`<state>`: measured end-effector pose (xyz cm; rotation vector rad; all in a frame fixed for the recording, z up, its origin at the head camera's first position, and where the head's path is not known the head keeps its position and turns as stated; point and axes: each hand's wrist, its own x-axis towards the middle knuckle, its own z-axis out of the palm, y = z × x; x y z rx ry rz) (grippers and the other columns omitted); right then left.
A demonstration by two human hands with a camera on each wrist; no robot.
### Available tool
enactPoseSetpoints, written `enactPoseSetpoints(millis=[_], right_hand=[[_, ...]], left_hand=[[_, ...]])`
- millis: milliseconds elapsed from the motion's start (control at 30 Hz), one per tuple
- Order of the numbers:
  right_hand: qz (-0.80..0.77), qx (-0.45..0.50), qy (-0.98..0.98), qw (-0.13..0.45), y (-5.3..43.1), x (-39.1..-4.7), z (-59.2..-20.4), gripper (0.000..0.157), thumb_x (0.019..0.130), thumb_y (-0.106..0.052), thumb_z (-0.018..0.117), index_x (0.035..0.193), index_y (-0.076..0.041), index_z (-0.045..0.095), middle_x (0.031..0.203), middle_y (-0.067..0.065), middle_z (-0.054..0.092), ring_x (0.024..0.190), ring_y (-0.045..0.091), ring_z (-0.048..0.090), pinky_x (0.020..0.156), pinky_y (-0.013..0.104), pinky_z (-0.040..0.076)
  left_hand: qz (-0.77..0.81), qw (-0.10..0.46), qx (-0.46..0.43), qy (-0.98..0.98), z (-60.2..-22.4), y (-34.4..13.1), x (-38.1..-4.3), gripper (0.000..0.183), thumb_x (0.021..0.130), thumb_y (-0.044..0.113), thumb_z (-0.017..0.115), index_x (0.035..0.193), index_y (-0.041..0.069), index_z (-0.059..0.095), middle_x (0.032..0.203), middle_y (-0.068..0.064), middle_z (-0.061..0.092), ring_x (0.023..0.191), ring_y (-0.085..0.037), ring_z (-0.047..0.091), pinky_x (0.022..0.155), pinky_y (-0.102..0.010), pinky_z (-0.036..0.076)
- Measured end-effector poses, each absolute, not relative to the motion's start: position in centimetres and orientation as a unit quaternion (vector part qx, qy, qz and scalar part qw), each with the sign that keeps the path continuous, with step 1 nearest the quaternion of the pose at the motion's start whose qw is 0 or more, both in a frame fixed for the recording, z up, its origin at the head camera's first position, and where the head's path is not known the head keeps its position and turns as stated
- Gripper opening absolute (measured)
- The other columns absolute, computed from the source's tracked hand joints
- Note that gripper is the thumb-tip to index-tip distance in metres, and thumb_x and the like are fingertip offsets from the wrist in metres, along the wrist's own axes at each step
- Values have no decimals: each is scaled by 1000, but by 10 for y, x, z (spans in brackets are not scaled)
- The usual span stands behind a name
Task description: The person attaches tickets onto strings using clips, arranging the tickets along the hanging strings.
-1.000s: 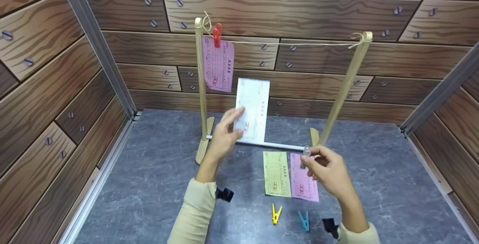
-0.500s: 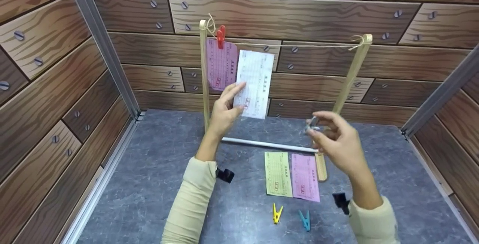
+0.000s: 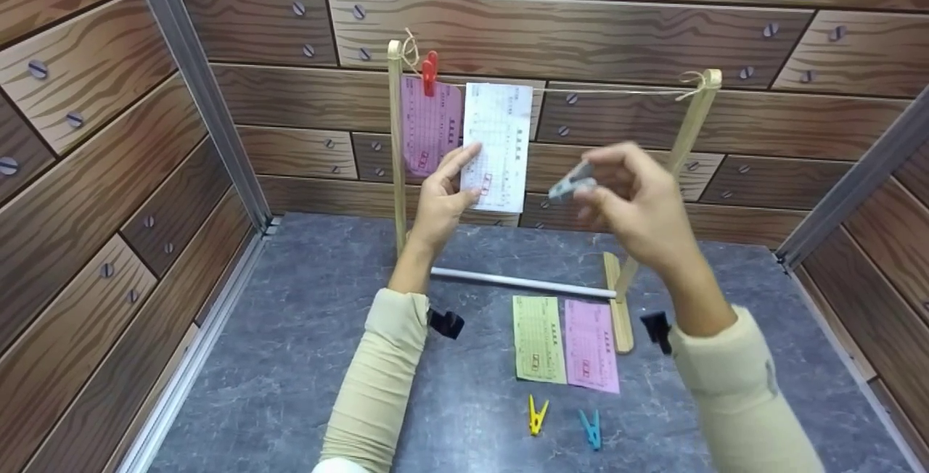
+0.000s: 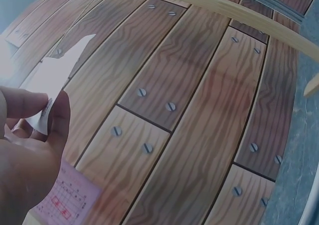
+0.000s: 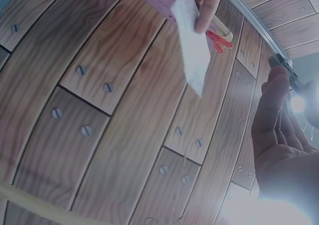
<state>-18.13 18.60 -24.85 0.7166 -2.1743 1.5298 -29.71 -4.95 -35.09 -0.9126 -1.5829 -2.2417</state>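
Observation:
In the head view my left hand (image 3: 444, 201) pinches a white printed slip (image 3: 497, 146) by its lower left edge, thumb in front. The slip stands upright, its top edge overlapping the string (image 3: 617, 91) between two wooden posts. My right hand (image 3: 642, 204), raised to the right of the slip, pinches a grey clothespin (image 3: 572, 184) between thumb and fingers, its tip pointing left toward the slip. A pink slip (image 3: 430, 128) hangs at the string's left end under a red clothespin (image 3: 430, 74). The left wrist view shows the white slip (image 4: 55, 80) between thumb and fingers.
A green slip (image 3: 538, 339) and another pink slip (image 3: 592, 346) lie side by side on the grey table. Nearer are a yellow clothespin (image 3: 537, 415) and a blue clothespin (image 3: 591, 429). The left post (image 3: 398, 161), right post (image 3: 689, 132) and white crossbar (image 3: 522, 282) frame the space.
My left hand has lifted the white slip from near the crossbar up to the string. My right hand has risen from above the pink slip on the table, bringing the grey clothespin leftward.

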Motion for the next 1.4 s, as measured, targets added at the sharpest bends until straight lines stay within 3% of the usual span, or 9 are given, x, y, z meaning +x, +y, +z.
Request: enactPoseSetpoints(millis=[333, 500, 633, 733, 867, 1400], right_hand=[[510, 243, -801, 198, 154, -219, -188, 31, 89, -1, 73, 118, 3, 60, 105, 13, 67, 74, 25, 67, 62, 28, 58], [466, 208, -837, 198, 140, -249, -170, 28, 89, 0, 73, 115, 3, 63, 103, 11, 67, 71, 22, 67, 63, 26, 57], [444, 198, -844, 225, 133, -272, -161, 14, 90, 2, 71, 103, 4, 66, 94, 14, 70, 59, 15, 63, 54, 23, 54], [429, 193, -845, 253, 127, -288, -158, 3, 91, 2, 71, 92, 2, 67, 89, 12, 71, 62, 12, 64, 56, 20, 53], [405, 181, -852, 279, 118, -304, -157, 7, 90, 0, 71, 84, 0, 68, 85, 8, 71, 70, 10, 62, 66, 20, 51], [332, 126, -911, 212, 90, -331, -162, 7, 93, -9, 72, 95, -2, 71, 98, 10, 74, 79, 12, 61, 74, 24, 50]], left_hand=[[-766, 129, -302, -553, -351, -47, -298, 66, 77, -26, 50, 142, -16, 44, 146, -24, 42, 114, -26, 55, 90, -34, 54], [-759, 139, -306, -557, -349, -42, -296, 65, 78, -24, 51, 142, -15, 45, 145, -24, 43, 114, -25, 55, 91, -35, 53], [-756, 146, -306, -560, -350, -42, -296, 66, 78, -23, 52, 142, -15, 45, 145, -24, 43, 114, -23, 54, 92, -36, 53], [-761, 147, -304, -555, -351, -44, -298, 65, 78, -23, 52, 142, -16, 45, 145, -25, 43, 114, -24, 54, 92, -36, 52], [-764, 150, -301, -551, -353, -45, -299, 65, 77, -24, 51, 141, -17, 44, 144, -26, 43, 114, -26, 55, 93, -37, 52], [-758, 153, -301, -559, -354, -45, -303, 64, 79, -25, 53, 142, -17, 44, 144, -27, 43, 119, -28, 52, 100, -40, 48]])
